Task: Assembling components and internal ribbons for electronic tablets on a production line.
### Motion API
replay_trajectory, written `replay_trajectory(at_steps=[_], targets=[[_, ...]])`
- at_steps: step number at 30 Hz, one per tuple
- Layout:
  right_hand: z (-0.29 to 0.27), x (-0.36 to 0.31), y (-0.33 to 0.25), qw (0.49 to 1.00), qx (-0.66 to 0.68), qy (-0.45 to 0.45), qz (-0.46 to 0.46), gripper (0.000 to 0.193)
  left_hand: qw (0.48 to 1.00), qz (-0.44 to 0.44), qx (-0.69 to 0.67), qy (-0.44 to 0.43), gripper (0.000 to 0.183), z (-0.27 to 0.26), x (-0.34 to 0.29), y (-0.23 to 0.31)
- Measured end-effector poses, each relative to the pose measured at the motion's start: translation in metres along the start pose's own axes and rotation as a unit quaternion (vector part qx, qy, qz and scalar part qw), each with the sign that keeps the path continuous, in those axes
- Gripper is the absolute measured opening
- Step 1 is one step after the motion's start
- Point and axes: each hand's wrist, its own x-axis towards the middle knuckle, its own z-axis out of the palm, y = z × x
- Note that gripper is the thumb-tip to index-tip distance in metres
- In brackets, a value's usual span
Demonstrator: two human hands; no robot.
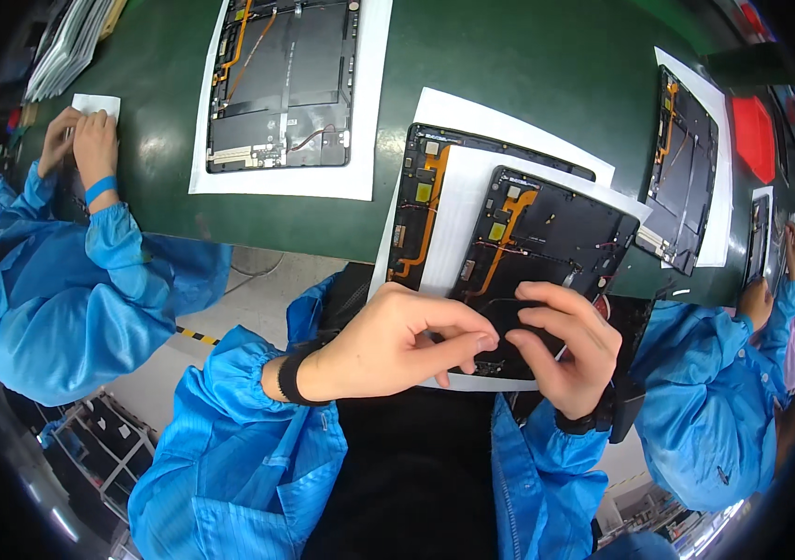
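Observation:
Over an opened tablet housing [547,238], black with an orange flex cable [500,233], both my hands hang close together. My left hand [397,341] is closed in a pinch, thumb against fingertips; whatever sits between them is too small to make out. Facing it, my right hand [570,345] is open, its fingers curved and apart, with nothing clearly visible in them. A thin dark line shows near its fingertips, but I cannot tell whether it is a loose wire or part of the housing. The housing's lower part is hidden behind my hands.
Under this housing lie a white sheet [458,210] and a second housing [416,177]. More housings rest on white paper at the far left [281,103] and right [682,173] of the green table [472,47]. A red bin [754,140] stands far right. Co-workers in blue sit on both sides.

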Motion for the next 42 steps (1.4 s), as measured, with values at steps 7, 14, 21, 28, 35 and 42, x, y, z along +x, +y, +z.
replay_trajectory(at_steps=[7, 14, 21, 28, 35, 42], targets=[[0.016, -0.013, 0.013, 0.997, 0.044, 0.055, -0.028, 0.031, 0.995, -0.074, -0.059, -0.022, 0.026, 0.001, -0.003, -0.008], [0.039, -0.021, 0.021, 0.974, 0.008, 0.134, -0.184, 0.093, 0.984, -0.145, -0.1, -0.018, 0.035, 0.002, 0.003, -0.004], [0.038, -0.026, 0.034, 0.964, 0.111, 0.045, -0.235, 0.057, 0.954, -0.238, -0.175, -0.051, 0.036, -0.005, 0.0, 0.008], [0.038, -0.02, 0.044, 0.946, 0.045, 0.06, -0.315, 0.047, 0.976, -0.177, -0.128, -0.017, 0.021, 0.003, -0.006, 0.007], [0.011, -0.015, 0.009, 0.996, -0.019, 0.01, -0.082, 0.029, 0.999, -0.002, 0.049, 0.008, 0.016, 0.002, -0.011, -0.016], [0.021, -0.02, 0.007, 0.999, 0.009, -0.034, 0.021, 0.025, 0.918, 0.225, 0.321, 0.063, 0.017, 0.003, -0.001, -0.024]])
